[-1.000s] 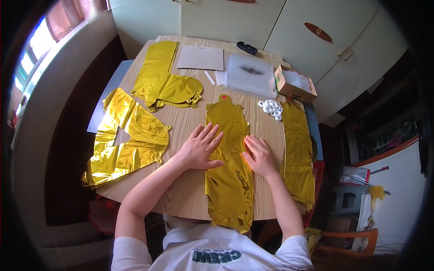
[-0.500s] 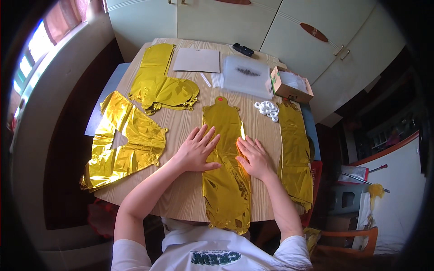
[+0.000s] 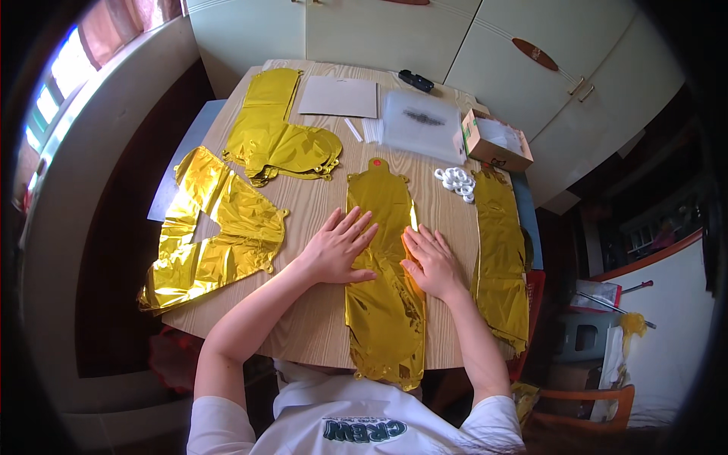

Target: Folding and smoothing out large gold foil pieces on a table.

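Observation:
A long flat gold foil balloon (image 3: 385,318) lies lengthwise in front of me, its rounded tab with a red dot at the far end and its near end over the table edge. My left hand (image 3: 341,246) rests flat on its left edge, fingers spread. On its right edge lies my right hand (image 3: 434,262), palm down, fingers stretched out and slightly apart. Neither hand grips anything. The foil is creased near its lower half, and a bright fold shows by my right fingertips.
More flat gold foil balloons lie around: an angular one (image 3: 220,235) at left, an L-shaped stack (image 3: 284,144) far left, a long one (image 3: 500,258) at right. Farther back are white rings (image 3: 455,182), white strips (image 3: 371,130), a grey card (image 3: 337,97), clear bags (image 3: 413,140), a box (image 3: 497,144) and a black object (image 3: 415,80).
The whole view has shifted slightly, so the table appears a little further right and higher. Both hands stay flat on the balloon with almost no movement.

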### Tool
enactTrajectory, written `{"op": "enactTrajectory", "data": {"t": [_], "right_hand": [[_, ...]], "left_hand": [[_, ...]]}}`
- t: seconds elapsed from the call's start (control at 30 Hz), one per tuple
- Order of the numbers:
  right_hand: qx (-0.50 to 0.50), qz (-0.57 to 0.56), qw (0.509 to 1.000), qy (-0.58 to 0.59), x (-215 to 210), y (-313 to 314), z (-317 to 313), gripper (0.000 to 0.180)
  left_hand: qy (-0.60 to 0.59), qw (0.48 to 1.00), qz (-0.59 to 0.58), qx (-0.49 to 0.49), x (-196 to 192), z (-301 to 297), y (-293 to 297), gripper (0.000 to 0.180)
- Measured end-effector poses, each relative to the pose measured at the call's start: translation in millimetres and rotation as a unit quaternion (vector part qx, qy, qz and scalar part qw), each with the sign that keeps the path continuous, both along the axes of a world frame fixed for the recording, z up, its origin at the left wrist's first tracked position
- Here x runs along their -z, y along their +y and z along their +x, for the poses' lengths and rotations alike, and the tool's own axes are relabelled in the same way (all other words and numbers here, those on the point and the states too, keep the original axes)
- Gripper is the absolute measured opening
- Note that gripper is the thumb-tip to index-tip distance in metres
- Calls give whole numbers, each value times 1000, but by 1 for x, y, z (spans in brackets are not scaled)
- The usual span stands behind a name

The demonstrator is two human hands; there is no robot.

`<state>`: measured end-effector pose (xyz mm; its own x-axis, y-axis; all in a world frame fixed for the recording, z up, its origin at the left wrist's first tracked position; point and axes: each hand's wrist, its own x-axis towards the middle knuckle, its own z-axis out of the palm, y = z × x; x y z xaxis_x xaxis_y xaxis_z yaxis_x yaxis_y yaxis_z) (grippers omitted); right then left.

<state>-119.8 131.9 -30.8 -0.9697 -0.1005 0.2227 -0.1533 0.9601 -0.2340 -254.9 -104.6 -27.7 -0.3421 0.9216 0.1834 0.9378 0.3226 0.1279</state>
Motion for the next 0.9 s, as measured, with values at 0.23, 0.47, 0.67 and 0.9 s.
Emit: {"op": "enactTrajectory", "data": {"t": [0.23, 0.47, 0.67, 0.9], "right_hand": [[5, 8, 1000, -4, -1, 0, 0, 55], [6, 9, 1000, -3, -1, 0, 1, 53], [7, 8, 1000, -1, 0, 0, 1, 52], [3, -68, 998, -2, -5, 6, 0, 46]], "left_hand": [[-14, 999, 6, 52, -8, 5, 0, 94], [-28, 980, -35, 192, -9, 31, 5, 80], [-17, 979, -34, 199, -10, 32, 4, 80], [-20, 979, -32, 201, -11, 32, 4, 79]]}}
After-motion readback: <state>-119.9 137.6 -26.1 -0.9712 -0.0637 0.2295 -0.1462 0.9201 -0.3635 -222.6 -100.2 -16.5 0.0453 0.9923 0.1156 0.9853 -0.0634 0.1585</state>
